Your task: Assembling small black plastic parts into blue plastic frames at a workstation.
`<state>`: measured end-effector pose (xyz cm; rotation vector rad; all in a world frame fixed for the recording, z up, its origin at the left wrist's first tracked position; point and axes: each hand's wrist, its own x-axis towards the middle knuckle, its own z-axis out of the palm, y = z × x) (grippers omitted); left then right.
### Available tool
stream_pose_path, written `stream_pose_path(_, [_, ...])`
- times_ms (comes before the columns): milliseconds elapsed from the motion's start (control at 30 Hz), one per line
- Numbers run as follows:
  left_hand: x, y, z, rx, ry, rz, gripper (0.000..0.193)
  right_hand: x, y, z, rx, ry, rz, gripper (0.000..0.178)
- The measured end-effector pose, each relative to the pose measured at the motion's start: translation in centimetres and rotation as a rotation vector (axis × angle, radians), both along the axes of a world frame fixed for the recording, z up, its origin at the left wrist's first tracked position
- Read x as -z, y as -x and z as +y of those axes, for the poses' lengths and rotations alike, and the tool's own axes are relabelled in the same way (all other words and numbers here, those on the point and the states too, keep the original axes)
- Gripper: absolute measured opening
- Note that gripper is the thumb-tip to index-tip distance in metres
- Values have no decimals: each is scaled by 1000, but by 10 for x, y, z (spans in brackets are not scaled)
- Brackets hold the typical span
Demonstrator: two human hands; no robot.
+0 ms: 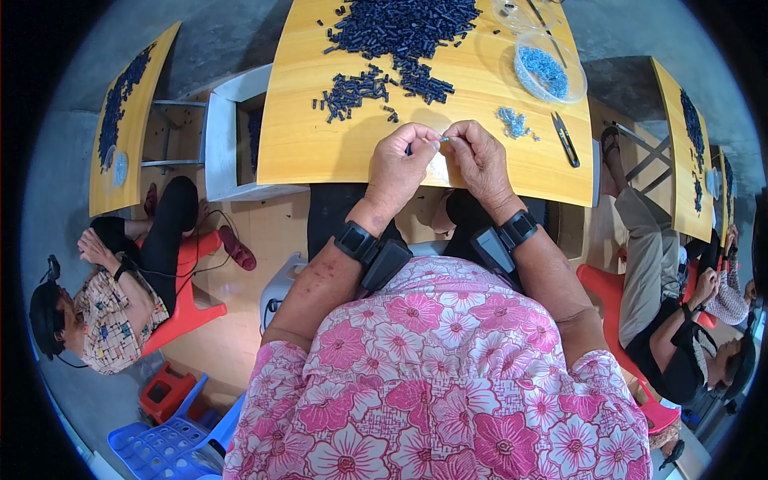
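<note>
Above the near edge of the wooden table (296, 152), my two hands meet with fingertips almost touching. My left hand (397, 166) is closed in a pinch around a small black cylindrical piece (409, 150), mostly hidden by the fingers. A tiny light-blue clear piece (445, 139) shows at the fingertips of my right hand (483, 164), which is also pinched closed. Beyond them lies a large heap of black cylindrical pieces (400, 28), with smaller clusters nearer me. Several light-blue clear pieces (513, 122) lie loose to the right of my right hand.
A round clear tub (578, 90) of light-blue pieces stands at the far right, with another clear container (512, 16) behind it. Black thread snips (566, 141) lie near the right edge. People sit at side tables on both sides. A white-edged box (220, 152) adjoins the table's left.
</note>
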<state>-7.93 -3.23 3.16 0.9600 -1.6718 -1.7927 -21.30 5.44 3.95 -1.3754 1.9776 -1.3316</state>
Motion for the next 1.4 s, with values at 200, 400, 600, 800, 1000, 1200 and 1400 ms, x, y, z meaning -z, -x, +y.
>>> stream_pose_path(200, [3,2,2,30,37,80,3,0,0,0,-15,21,32,8])
stream_pose_path(400, [0,2,1,4,26,23,7,2,1,0,-16,28,53,9])
stream_pose_path(600, [-2,3,0,-6,50,-14,8,1,0,0,-21,17,59,10])
stream_pose_path(800, [-3,3,0,-20,13,-26,8,2,-1,1,-10,46,47,10])
stream_pose_path(1000, [-1,3,-1,-14,6,-17,9,4,-2,1,-4,50,7,13])
stream_pose_path(1200, [-1,3,-1,-9,16,-22,9,3,-4,2,10,54,19,11])
stream_pose_path(1400, [-1,3,-1,-3,18,-30,10,2,-3,2,16,78,59,10])
